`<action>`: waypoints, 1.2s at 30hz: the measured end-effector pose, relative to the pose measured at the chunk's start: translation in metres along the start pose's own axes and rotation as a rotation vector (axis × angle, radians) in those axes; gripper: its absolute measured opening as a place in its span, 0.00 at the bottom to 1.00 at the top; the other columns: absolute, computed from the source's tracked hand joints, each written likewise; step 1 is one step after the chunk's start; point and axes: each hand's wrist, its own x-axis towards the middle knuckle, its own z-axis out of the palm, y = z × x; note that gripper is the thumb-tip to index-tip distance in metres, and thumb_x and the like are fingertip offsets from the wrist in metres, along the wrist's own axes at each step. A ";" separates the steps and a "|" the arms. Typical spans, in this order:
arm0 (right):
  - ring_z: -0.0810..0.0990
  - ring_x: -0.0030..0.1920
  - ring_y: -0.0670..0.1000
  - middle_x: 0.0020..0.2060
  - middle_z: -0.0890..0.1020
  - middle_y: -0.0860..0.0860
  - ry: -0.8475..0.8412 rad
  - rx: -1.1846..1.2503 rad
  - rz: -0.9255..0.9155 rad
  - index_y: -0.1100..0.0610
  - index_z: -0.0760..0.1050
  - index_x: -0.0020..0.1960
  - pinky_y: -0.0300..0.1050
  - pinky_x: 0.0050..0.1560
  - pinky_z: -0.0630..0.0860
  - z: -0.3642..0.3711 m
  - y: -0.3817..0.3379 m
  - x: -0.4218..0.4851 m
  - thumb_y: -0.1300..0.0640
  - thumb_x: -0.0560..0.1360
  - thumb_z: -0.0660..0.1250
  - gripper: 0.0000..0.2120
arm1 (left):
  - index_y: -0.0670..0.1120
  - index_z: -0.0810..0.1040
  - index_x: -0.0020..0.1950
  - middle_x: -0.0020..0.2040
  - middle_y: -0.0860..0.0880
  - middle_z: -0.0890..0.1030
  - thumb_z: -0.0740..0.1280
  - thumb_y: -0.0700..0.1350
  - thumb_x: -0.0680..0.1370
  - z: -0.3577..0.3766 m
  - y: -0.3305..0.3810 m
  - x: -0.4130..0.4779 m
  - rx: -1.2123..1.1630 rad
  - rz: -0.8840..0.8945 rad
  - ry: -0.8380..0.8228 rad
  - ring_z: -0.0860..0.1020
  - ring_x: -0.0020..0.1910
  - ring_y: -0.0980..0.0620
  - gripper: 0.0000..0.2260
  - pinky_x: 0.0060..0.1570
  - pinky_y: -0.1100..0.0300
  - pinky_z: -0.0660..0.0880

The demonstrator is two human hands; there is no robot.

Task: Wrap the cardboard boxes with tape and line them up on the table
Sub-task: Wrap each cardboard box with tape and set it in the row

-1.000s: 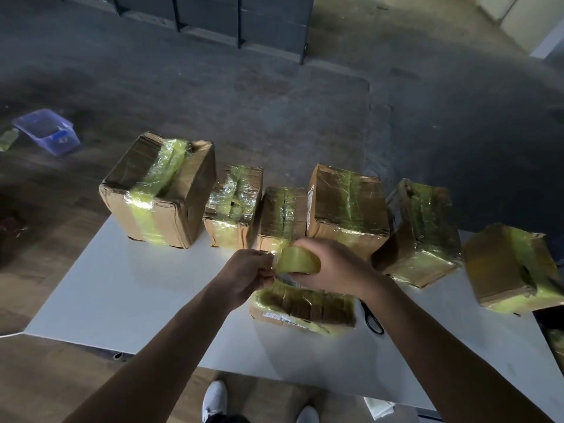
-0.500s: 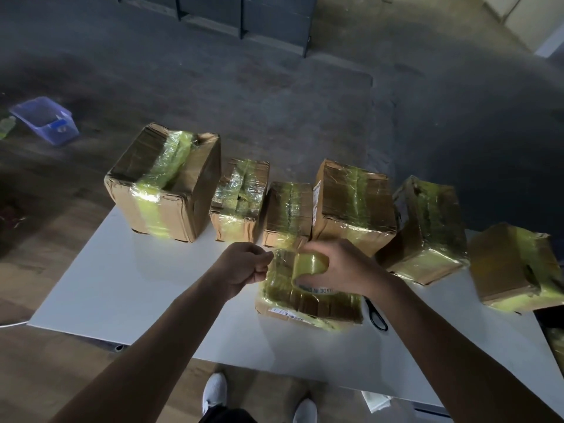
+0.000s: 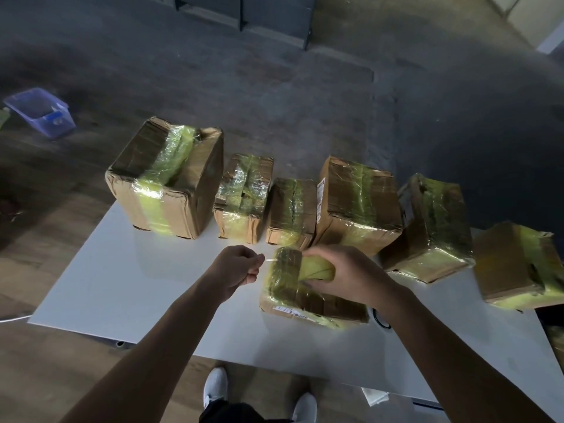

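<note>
The flat box [image 3: 305,303] lay on the counter [image 3: 146,288], near the wrapped row [image 3: 357,206]. The right grip [image 3: 345,276] curled round the tape roll [image 3: 317,268] atop it; the left grip [image 3: 236,268] pinched the tape's free end — best pulled taut and level, then pressed flat.

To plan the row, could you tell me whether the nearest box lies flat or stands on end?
Flat: the nearest box rests broad face down on the table.

Left hand [image 3: 236,270] fisted, perhaps pinching; right hand [image 3: 345,273] curled, gripping.
</note>
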 end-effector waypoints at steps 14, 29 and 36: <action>0.78 0.58 0.54 0.58 0.80 0.53 -0.125 -0.305 0.145 0.52 0.72 0.68 0.46 0.52 0.74 0.019 -0.012 0.029 0.44 0.72 0.70 0.28 | 0.34 0.76 0.48 0.36 0.42 0.75 0.68 0.39 0.79 -0.004 -0.023 0.022 0.000 -0.095 0.033 0.74 0.36 0.49 0.07 0.37 0.61 0.74; 0.78 0.57 0.52 0.60 0.79 0.50 -0.068 -0.346 0.093 0.51 0.73 0.66 0.39 0.49 0.68 0.029 -0.011 0.027 0.44 0.72 0.70 0.25 | 0.36 0.78 0.41 0.33 0.45 0.72 0.69 0.39 0.78 0.010 -0.054 0.043 -0.178 -0.281 -0.049 0.70 0.30 0.52 0.07 0.28 0.64 0.72; 0.78 0.58 0.52 0.60 0.79 0.51 -0.083 -0.326 0.103 0.52 0.73 0.67 0.41 0.53 0.71 0.031 -0.011 0.026 0.44 0.72 0.70 0.25 | 0.41 0.73 0.42 0.33 0.47 0.68 0.68 0.47 0.79 0.014 -0.067 0.040 -0.260 -0.413 -0.051 0.65 0.30 0.54 0.11 0.32 0.61 0.68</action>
